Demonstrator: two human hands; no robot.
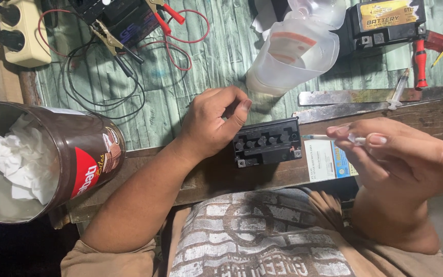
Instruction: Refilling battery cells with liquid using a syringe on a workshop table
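Note:
A small black battery (266, 142) with a row of open filler holes on top stands at the bench's front edge. My left hand (212, 123) rests against its left end, thumb on the top corner. My right hand (403, 154) grips a clear syringe (329, 137) lying level, its tip pointing left just beside the battery's right end. A white and blue label (329, 160) shows on the battery's side below the syringe.
A clear plastic jug (293, 56) lies tilted behind the battery. A brown tin (85, 154) stuffed with white tissue sits at left. Further back are two more batteries (385, 20), red and black clamp leads (124, 36), a power strip (24, 31), a red-handled screwdriver (420, 61), another syringe (398, 90).

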